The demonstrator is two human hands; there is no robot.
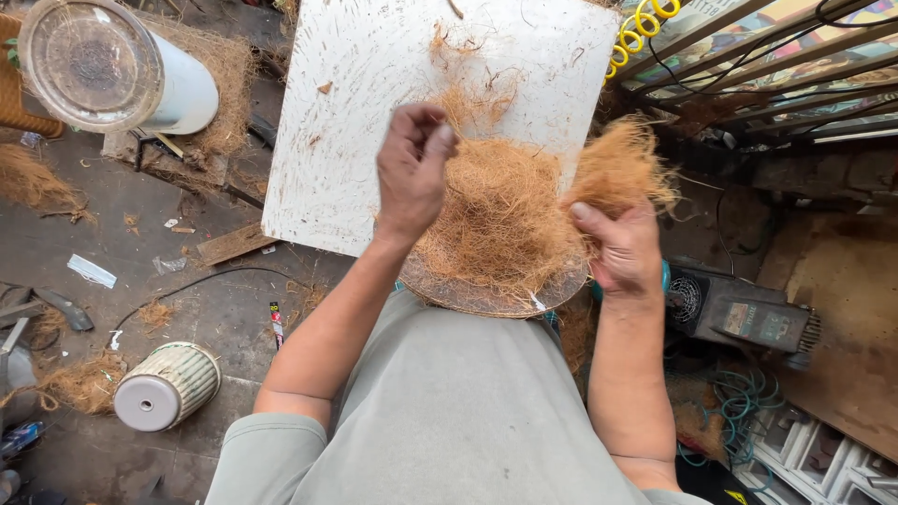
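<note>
A mound of orange-brown coir fibre [500, 220] is heaped on a round dark mould [486, 297] in front of my stomach. My left hand [412, 168] pinches strands at the mound's upper left, fingers closed on the fibre. My right hand [622, 248] grips a loose tuft of the same fibre [619, 166] at the mound's right side, thumb pressed against the heap. Both hands touch the fibre.
A white board [374, 103] with stray strands lies behind the mould. A white cylinder with a clear lid [103, 65] is at the upper left, a ribbed white container [168, 385] on the littered floor at lower left, and a dark machine [739, 318] to the right.
</note>
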